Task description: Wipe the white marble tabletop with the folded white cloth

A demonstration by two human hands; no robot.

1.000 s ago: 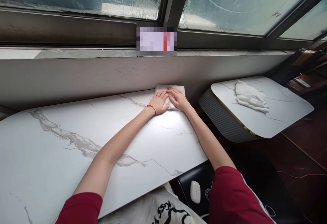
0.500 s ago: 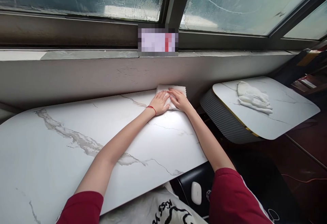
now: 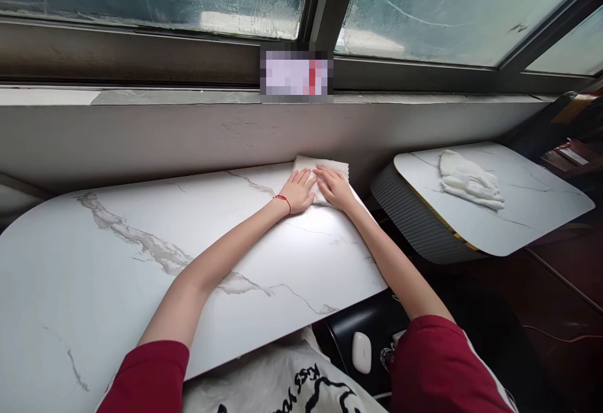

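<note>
At the far right corner of the white marble-patterned table (image 3: pixel 141 312), a folded white cloth (image 3: pixel 305 163) lies flat, its far edge close to the wall. My left hand (image 3: pixel 298 193), with a red string bracelet at the wrist, rests palm down on the cloth's left part, fingers stretched out. Beside it, my right hand (image 3: pixel 333 187) also lies flat on the cloth, fingers pointing up and left. The fingertips of both hands nearly meet. Both hands are open, and they hide the middle of the cloth.
To the right stands a second marble-topped table (image 3: pixel 532 193) with a crumpled white cloth (image 3: pixel 471 180) on it. Below my right arm, a white rounded case (image 3: pixel 362 352) sits on a black surface (image 3: pixel 343 331). The wall (image 3: pixel 188 136) and windows run along the back.
The view has shifted slightly, so the scene sits a little further right. My right upper arm is a bit further out to the right. Both hands stay flat on the cloth.
</note>
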